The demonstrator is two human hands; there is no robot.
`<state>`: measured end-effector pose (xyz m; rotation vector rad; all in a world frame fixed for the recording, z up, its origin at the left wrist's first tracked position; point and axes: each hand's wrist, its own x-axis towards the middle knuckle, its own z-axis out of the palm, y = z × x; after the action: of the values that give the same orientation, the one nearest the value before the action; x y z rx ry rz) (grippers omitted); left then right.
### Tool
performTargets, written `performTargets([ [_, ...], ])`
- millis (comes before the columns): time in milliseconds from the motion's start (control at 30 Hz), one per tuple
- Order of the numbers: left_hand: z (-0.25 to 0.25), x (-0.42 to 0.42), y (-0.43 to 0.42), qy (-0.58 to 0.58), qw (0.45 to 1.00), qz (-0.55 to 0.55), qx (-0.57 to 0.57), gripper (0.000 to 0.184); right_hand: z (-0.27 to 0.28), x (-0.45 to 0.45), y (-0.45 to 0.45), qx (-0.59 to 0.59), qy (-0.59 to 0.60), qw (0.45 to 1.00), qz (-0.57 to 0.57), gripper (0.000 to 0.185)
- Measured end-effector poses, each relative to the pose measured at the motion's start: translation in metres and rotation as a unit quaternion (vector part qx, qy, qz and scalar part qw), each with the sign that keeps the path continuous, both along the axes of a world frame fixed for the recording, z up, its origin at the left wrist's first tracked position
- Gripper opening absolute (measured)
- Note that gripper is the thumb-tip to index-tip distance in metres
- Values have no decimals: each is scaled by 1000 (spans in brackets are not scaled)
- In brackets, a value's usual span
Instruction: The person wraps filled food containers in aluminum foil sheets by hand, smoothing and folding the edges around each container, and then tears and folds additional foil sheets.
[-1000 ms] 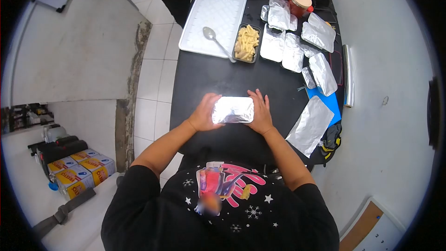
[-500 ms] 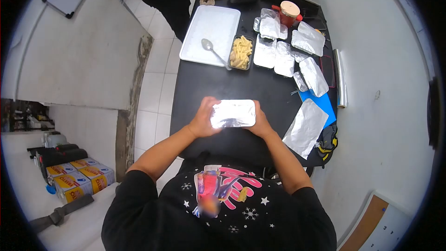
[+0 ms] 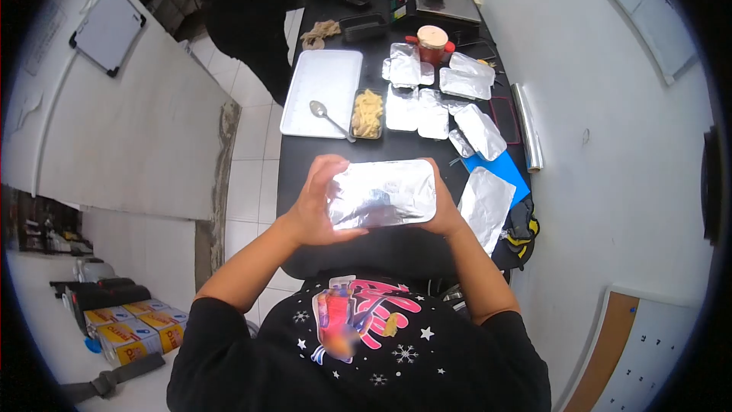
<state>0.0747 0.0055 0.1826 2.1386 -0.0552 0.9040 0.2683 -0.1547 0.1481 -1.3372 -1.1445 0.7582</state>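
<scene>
Black table (image 3: 404, 148) beneath; foil-covered container (image 3: 383, 193) between left fingers (image 3: 326, 170) and right fingers (image 3: 438, 179), both clamped on ends.

Black shirt (image 3: 465, 381), short loose sleeves (image 3: 503, 343) ending near elbows. Front print: pink lettering (image 3: 402, 304), red-and-purple graphic (image 3: 332, 313) with blurred lower end, small yellow shape (image 3: 391, 325), white stars (image 3: 426, 333), white snowflakes (image 3: 405, 354). Left hand (image 3: 314, 200), right hand (image 3: 444, 207), forearms (image 3: 248, 271) bare.
</scene>
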Motion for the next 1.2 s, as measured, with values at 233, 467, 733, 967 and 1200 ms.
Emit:
performTargets([
  [233,19,6,5,-17,999,-31,5,95,15,-4,-9,32,36,999,-3,102],
  [467,43,21,-2,87,972,-22,-219,105,33,2,-3,106,53,992,-30,110],
  [733,47,31,7,90,953,-51,-283,98,37,11,7,57,93,993,-53,112],
  [967,54,34,6,50,935,-59,-346,95,68,15,15,24,103,994,-37,112],
  [1200,61,39,2,14,914,-67,-400,91,86,15,22,19,127,990,-55,113],
])
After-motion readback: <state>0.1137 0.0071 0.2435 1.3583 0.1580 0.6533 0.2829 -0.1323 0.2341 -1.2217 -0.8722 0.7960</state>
